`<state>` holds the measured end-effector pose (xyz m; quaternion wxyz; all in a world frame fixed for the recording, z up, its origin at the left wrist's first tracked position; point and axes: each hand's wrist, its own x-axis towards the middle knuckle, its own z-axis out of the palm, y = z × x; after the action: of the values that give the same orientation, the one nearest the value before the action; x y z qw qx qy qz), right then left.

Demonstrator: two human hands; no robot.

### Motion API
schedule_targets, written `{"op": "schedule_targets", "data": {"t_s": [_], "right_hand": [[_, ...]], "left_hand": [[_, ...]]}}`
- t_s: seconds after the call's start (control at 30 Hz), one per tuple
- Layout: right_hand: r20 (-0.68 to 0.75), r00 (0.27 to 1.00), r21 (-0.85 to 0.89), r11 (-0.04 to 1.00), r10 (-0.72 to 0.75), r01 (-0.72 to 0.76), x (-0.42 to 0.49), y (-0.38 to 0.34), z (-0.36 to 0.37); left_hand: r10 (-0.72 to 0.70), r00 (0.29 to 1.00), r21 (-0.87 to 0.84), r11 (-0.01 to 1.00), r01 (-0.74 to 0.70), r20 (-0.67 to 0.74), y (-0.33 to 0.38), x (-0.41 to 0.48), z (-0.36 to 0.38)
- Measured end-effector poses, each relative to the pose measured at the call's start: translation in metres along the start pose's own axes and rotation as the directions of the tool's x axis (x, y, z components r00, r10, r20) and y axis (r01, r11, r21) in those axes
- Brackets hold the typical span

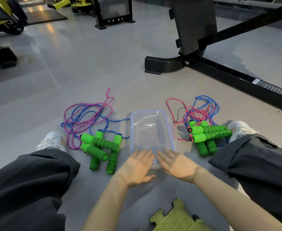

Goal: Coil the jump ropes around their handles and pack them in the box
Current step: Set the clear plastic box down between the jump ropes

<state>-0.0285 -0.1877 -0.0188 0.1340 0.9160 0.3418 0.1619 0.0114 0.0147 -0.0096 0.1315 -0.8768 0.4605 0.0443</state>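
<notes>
A clear plastic box (151,115) with a blue rim lies open on the grey floor between my legs. My left hand (139,165) and my right hand (176,163) rest flat, palms down, at its near edge, holding nothing. Left of the box lie several green foam handles (102,145) with tangled pink and blue ropes (87,116) spread behind them. Right of the box another pile of green handles (208,136) is stacked crosswise, with loose pink and blue ropes (198,110) heaped behind it.
My legs in dark trousers and white shoes (53,140) flank the piles. A black gym machine base (163,65) stands ahead on the right. A yellow-green foam mat tile (176,217) lies near my lap. More machines stand at the far left.
</notes>
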Motion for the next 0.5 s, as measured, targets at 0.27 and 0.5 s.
{"op": "schedule_targets", "data": {"t_s": [0.27, 0.5], "right_hand": [[0.209, 0.873, 0.086, 0.881, 0.44, -0.464, -0.003, 0.018, -0.021], [0.404, 0.595, 0.087, 0.618, 0.695, -0.781, 0.035, -0.028, 0.001]], "left_hand": [[-0.207, 0.977, -0.281, 0.941, 0.186, -0.047, 0.012, 0.003, -0.007], [-0.14, 0.945, -0.363, 0.931, 0.025, -0.296, 0.007, 0.005, -0.008]]}}
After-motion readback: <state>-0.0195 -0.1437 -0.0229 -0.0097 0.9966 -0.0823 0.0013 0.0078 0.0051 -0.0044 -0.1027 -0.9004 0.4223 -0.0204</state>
